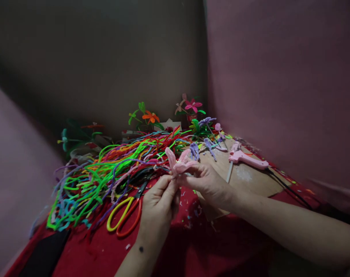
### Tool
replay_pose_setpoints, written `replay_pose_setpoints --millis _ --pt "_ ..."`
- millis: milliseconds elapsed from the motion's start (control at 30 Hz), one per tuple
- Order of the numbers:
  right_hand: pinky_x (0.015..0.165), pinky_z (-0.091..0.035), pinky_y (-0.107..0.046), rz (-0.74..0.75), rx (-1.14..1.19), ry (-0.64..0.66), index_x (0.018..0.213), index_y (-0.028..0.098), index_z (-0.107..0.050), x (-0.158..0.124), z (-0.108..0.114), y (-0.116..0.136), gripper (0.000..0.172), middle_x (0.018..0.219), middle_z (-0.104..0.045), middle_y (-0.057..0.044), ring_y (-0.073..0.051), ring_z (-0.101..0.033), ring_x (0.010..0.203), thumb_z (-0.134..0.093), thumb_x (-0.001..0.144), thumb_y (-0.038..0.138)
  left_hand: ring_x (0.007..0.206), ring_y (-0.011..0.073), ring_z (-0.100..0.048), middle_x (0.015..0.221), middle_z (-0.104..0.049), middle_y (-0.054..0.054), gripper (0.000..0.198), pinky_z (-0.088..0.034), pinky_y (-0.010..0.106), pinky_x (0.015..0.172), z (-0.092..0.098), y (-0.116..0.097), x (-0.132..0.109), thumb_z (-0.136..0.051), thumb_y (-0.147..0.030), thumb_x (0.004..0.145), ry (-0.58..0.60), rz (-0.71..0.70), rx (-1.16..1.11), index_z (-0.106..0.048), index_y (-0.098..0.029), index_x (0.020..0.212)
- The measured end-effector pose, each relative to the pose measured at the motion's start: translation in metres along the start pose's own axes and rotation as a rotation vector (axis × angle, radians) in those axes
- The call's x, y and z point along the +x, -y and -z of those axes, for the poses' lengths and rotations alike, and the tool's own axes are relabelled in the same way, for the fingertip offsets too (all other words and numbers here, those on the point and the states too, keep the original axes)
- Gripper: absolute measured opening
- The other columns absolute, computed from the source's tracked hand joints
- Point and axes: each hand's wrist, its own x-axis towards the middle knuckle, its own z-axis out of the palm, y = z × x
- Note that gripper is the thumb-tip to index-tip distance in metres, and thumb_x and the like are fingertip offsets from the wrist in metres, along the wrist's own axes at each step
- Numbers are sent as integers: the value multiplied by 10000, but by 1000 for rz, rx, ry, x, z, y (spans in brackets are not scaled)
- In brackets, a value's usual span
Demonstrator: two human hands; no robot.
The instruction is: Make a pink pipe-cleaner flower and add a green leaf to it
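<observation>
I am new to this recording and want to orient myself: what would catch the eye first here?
First, the bright tangle of pipe cleaners spread over the red cloth at left. In the middle, the left hand and right hand together pinch a fuzzy pink flower. A pink glue gun lies on cardboard at right.
</observation>
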Motion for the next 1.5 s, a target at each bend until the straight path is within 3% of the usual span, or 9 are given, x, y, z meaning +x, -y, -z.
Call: replay_pose_setpoints --millis 267,433,700,767,900,1000,1167,1300,1500 --pt "461 -279 -175 -183 167 105 731 181 -685 6 7 1 92 614 -567 42 -30 -384 474 -722 686 252 274 -5 -159 443 -378 -99 186 -229 123 299 5 6 4 -572 -327 805 309 243 -498 -502 -171 731" --pt "438 -258 -175 -303 262 138 671 138 -656 5 4 1 134 563 -586 15 -51 -456 475 -720 673 256 270 -13 -76 430 -301 -115 215 -213 109 267 7 13 8 -593 -355 790 479 334 -636 -533 -160 722" --pt "439 -270 -172 -143 193 27 772 159 -678 0 5 -6 131 602 -528 42 -34 -376 475 -723 691 251 413 38 -448 513 -490 -45 239 -358 134 407 -7 5 -2 -611 -319 786 18 -79 -40 -526 -147 644" --pt "451 -297 -170 -150 168 56 783 146 -678 -2 6 -7 157 596 -525 39 -38 -389 482 -714 701 275 358 28 -398 470 -473 -54 240 -331 130 368 -6 7 -2 -597 -318 796 34 -34 -76 -527 -149 642" --pt "556 -402 -204 -201 171 171 772 131 -676 -4 6 -4 183 631 -583 15 -69 -515 557 -707 709 300 232 14 -200 422 -461 -85 179 -241 139 237 2 14 5 -609 -355 771 292 194 -444 -541 -191 752" --pt "598 -420 -214 -150 151 156 710 130 -680 -5 3 -1 144 631 -593 12 -73 -535 579 -705 715 272 221 3 -136 397 -415 -96 230 -214 135 215 6 16 8 -599 -380 772 428 230 -524 -524 -176 695" --pt "537 -409 -220 -123 190 34 802 163 -698 -4 -1 -2 147 605 -562 28 -75 -492 520 -686 732 291 360 51 -406 529 -491 -48 185 -346 165 368 0 12 4 -550 -339 817 208 -21 -57 -531 -170 743" --pt "584 -416 -235 -108 134 10 785 159 -709 -1 2 -1 150 581 -542 28 -78 -458 534 -705 712 289 441 46 -327 523 -378 -62 216 -277 163 424 -1 17 2 -536 -314 823 -39 -284 331 -520 -166 667" --pt "867 -403 -311 -20 -4 121 830 206 -696 0 4 4 149 862 -635 -20 -147 -547 873 -719 688 249 453 43 -285 557 -364 -65 192 -232 160 407 5 15 4 -520 -359 834 32 -138 220 -543 -181 764"
